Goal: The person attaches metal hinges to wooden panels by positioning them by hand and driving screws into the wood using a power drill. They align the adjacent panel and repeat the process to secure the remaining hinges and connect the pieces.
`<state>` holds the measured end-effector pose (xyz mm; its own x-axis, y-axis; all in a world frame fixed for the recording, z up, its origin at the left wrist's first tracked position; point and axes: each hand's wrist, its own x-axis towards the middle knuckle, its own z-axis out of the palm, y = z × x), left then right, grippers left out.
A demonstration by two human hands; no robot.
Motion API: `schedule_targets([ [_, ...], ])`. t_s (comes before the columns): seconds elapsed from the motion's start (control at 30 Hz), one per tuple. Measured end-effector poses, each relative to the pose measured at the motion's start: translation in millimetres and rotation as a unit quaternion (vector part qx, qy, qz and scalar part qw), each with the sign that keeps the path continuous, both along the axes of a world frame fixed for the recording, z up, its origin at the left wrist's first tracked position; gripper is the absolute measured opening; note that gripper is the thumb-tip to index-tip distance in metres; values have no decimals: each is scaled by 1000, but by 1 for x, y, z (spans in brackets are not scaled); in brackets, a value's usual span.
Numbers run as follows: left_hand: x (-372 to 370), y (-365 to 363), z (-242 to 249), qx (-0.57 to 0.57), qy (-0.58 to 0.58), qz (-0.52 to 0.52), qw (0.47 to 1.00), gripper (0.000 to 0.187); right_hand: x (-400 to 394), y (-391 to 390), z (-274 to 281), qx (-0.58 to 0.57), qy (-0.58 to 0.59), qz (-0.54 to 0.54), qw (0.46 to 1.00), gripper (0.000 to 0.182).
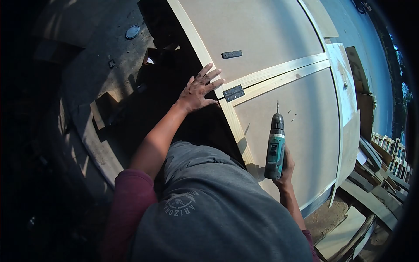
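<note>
My left hand point(200, 90) lies with fingers spread on the near edge of the pale wooden frame point(203, 48), beside a black hinge point(234, 93). That hinge bridges the narrow gap between two framed panels. In my right hand point(286, 168) is a teal and black cordless drill point(275, 146), its bit pointing away from me above the lower panel point(305, 144). A few small screws point(292, 117) lie on this panel near the drill's tip. On the upper panel point(262, 30) rests a second black hinge point(231, 54), apart from the frame.
Stacked boards and scrap wood point(379, 170) lie on the right. More sheets point(342, 83) sit under the panels' far edge. On the shaded ground at the left are a round lid point(132, 32) and wooden pieces point(104, 110).
</note>
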<state>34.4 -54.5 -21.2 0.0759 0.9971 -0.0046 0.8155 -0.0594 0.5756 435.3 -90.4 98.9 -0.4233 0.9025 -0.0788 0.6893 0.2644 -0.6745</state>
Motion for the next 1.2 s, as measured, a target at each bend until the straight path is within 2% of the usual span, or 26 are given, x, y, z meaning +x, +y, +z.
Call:
schedule_targets([
  [0.03,0,1,-1,-6,-7,3,1000,89,-6,4,10,-55,17,-18,998,75],
  [0.07,0,1,-1,-11,-2,2,1000,88,-9,9,10,-57,-4,-9,998,64],
  [0.1,1,1,-2,-16,4,2,1000,88,-14,11,12,-119,-7,-46,992,46],
  [0.17,0,2,-3,-20,-3,4,1000,88,-19,20,9,-133,53,-9,990,30],
  [0.2,0,1,-4,-7,-5,2,1000,89,-45,21,37,-252,51,-122,959,21],
  [0.43,-1,1,-16,41,1,-1,999,92,-55,37,18,-147,21,-44,988,26],
  [0.9,-1,2,-19,42,-3,-7,999,96,-65,40,19,-166,-6,-45,985,28],
  [0.97,-1,2,-24,89,-30,-13,996,97,-67,40,21,-169,-6,-47,984,28],
  [1.2,1,1,-23,86,-19,-2,996,96,-81,46,38,-185,-39,-67,980,31],
])
